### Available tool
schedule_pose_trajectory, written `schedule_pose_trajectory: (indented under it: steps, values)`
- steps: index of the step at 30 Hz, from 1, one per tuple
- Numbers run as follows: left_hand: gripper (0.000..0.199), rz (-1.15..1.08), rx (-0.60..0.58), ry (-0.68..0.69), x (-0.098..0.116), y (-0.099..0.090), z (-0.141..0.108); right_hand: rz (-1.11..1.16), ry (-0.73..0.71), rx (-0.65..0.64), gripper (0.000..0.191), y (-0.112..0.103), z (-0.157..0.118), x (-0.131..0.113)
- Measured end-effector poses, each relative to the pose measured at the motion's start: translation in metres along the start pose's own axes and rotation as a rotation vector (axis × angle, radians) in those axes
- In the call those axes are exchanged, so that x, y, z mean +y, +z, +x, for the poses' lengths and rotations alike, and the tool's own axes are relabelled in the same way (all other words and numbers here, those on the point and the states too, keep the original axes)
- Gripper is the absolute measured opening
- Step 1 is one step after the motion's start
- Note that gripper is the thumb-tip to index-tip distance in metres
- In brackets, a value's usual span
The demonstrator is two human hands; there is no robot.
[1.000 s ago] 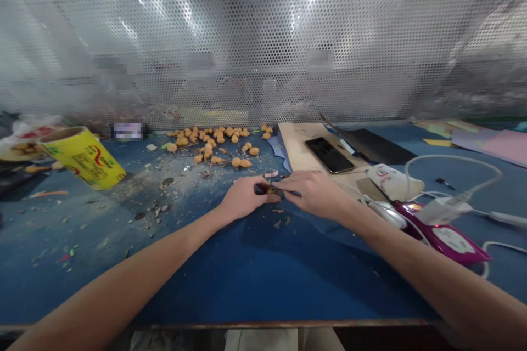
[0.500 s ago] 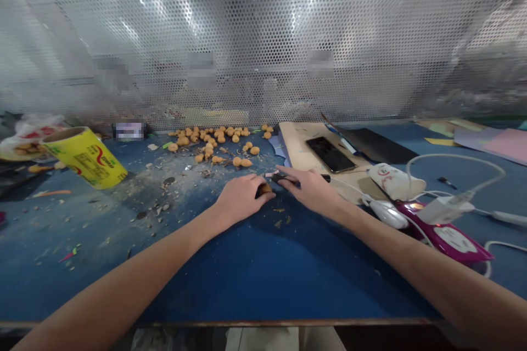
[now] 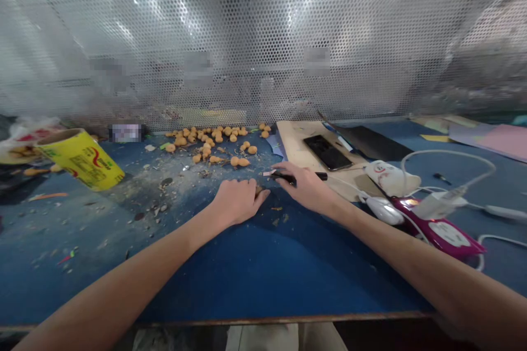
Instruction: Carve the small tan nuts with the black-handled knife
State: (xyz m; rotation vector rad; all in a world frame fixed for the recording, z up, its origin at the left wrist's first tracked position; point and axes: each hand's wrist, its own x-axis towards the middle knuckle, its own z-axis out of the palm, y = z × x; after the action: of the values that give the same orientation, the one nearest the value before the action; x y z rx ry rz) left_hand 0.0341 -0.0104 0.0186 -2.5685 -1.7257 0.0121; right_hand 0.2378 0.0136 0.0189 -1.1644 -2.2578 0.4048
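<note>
My left hand (image 3: 236, 201) is closed over a small tan gourd (image 3: 258, 190) on the blue tabletop. Most of that gourd is hidden under the fingers and thumb. Just to its right, my right hand (image 3: 305, 186) grips a black-handled knife (image 3: 290, 179). Its short flat blade points left, above and beside the gourd; I cannot tell whether they touch. Behind both hands lies a loose heap of small tan gourds (image 3: 206, 137), some shaped like little bottles.
A yellow cardboard tube (image 3: 93, 162) leans at the left, beside a plastic bag (image 3: 28, 140). Scraps and crumbs litter the blue table (image 3: 267, 279). On the right are a phone (image 3: 326, 152) on a board, a purple power strip (image 3: 447, 233) and white cables. A perforated metal screen (image 3: 255, 27) stands behind.
My left hand has turned further over the gourd, so less of it shows. The knife has tilted slightly in my right hand, and the view has shifted a little.
</note>
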Motion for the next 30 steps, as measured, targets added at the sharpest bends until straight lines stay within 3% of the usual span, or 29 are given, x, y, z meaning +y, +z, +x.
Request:
schedule_pose_trajectory:
  steps: [7,10,16,22,25,30]
  values:
    - [0.059,0.057,0.027,0.038,0.001,0.000,-0.001,0.050,0.000,0.029,0.036,-0.001,0.000,-0.001]
    - [0.058,0.069,0.037,0.028,0.002,0.000,-0.002,0.011,-0.018,0.025,0.023,-0.002,0.001,0.000]
    - [0.054,0.151,0.044,0.037,0.010,-0.005,-0.010,-0.093,-0.246,-0.048,0.019,0.002,0.003,0.007]
    - [0.064,0.135,0.082,0.016,0.010,-0.001,-0.009,-0.207,-0.325,-0.017,0.017,0.011,0.008,0.017]
    - [0.069,0.104,0.060,0.007,0.009,0.001,-0.007,-0.229,-0.283,-0.050,0.019,0.008,0.008,0.015]
    - [0.071,0.099,0.015,-0.004,0.012,0.001,-0.011,-0.221,-0.067,0.030,0.017,0.000,0.001,-0.001]
